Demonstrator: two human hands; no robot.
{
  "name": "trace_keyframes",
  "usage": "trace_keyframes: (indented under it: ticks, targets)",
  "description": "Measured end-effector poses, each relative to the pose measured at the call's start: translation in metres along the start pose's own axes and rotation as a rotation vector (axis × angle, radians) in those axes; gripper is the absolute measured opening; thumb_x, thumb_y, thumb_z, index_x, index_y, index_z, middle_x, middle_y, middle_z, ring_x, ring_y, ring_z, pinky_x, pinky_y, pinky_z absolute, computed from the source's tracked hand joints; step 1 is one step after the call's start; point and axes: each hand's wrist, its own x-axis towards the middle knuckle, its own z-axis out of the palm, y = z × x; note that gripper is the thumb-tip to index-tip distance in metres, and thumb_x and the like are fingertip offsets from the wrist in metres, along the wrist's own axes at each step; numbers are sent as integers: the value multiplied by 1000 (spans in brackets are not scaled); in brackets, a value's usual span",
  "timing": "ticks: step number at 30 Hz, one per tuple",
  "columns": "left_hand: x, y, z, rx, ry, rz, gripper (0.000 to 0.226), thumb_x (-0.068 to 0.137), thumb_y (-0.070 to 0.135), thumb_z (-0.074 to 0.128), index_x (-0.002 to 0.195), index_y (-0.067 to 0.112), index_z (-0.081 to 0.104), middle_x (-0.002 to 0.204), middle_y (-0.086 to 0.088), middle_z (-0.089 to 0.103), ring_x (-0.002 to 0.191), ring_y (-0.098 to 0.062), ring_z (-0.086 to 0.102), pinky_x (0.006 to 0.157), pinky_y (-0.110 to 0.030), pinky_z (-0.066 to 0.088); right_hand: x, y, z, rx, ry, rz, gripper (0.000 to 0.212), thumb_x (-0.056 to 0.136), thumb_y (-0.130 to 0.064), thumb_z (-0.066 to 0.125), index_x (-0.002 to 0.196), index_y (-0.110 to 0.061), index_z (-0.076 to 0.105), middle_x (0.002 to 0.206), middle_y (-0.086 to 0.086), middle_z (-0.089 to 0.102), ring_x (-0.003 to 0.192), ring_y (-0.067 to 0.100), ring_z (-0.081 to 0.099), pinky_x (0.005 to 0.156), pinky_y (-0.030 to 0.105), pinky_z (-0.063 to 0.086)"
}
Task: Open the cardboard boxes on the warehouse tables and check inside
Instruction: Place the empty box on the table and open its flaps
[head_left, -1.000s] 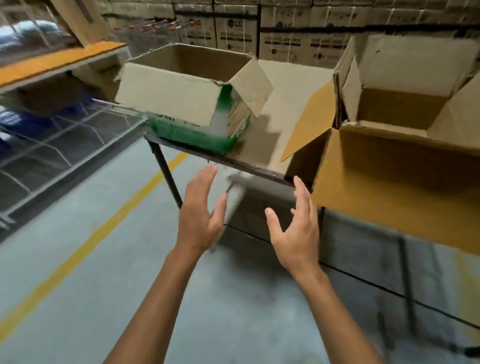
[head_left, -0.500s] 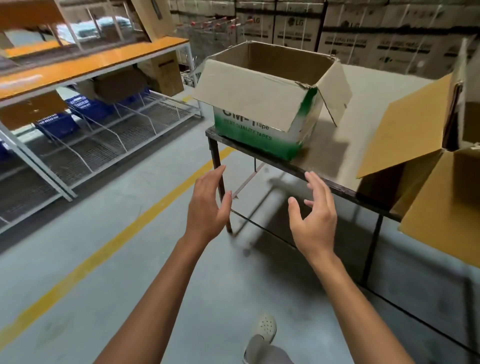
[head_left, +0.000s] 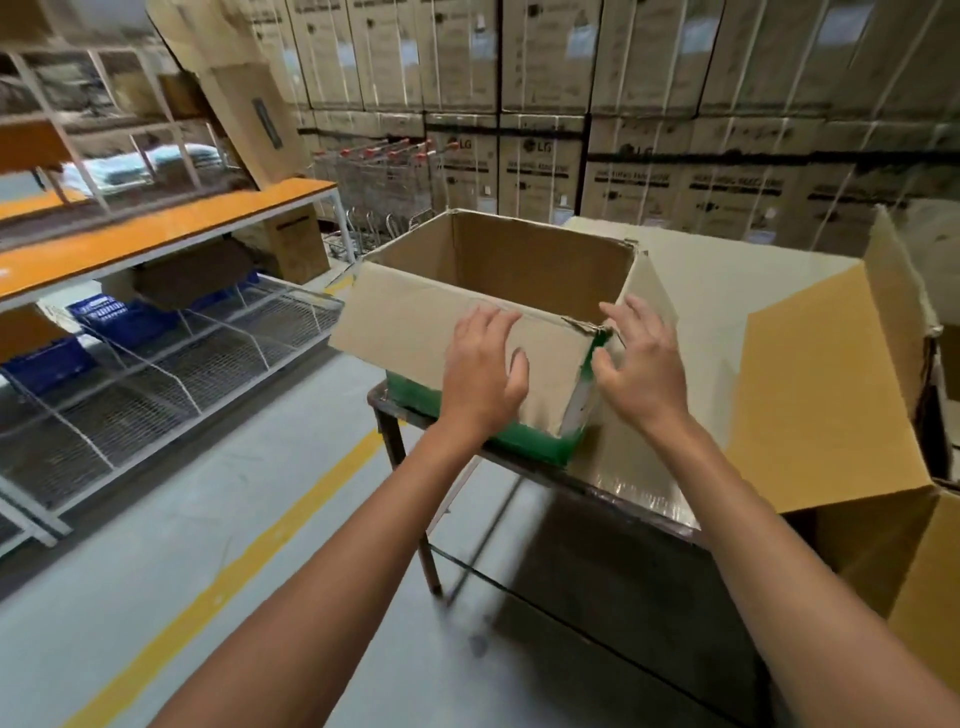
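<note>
Both hands have advanced to the green-banded box (head_left: 498, 291) on the bench (head_left: 727, 291) — left hand (head_left: 485, 371) and right hand (head_left: 641, 364), fingers spread, at its near flap — box open.

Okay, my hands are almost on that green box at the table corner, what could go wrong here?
1. The green-banded cardboard box sits right at the table's corner; pressing its near flap down could tip or slide it off the edge.
2. The left hand and right hand are open and gripping nothing, so a sudden shift may go uncaught.
3. The box's near corner looks torn beside the right hand; tugging there might rip it further.
</note>
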Motion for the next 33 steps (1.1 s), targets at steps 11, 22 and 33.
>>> trace_keyframes:
  ticks: [11,22,33]
  targets:
    - [93,-36,69,-411,-6,-649,75,96,39,58,155,16,19,154,-6,17,132,-33,41,102,-41,41,56,32,44,-224,-314,15,54,79,-8,67,130,-25,60,161,6,26,153,29,4,121,58,16]
    - [184,-92,92,-502,-310,-612,99,69,16,67,153,11,15,154,-20,26,135,-35,39,108,-46,43,57,-27,83,-415,-241,80,75,76,-34,46,149,-33,35,142,-3,45,143,35,20,108,59,31]
    - [276,-201,65,-673,-611,-336,63,72,-19,50,122,15,66,107,-2,72,91,-18,68,66,-25,55,128,5,81,-473,94,483,33,96,-47,48,107,-26,73,119,-1,65,116,23,50,96,48,37]
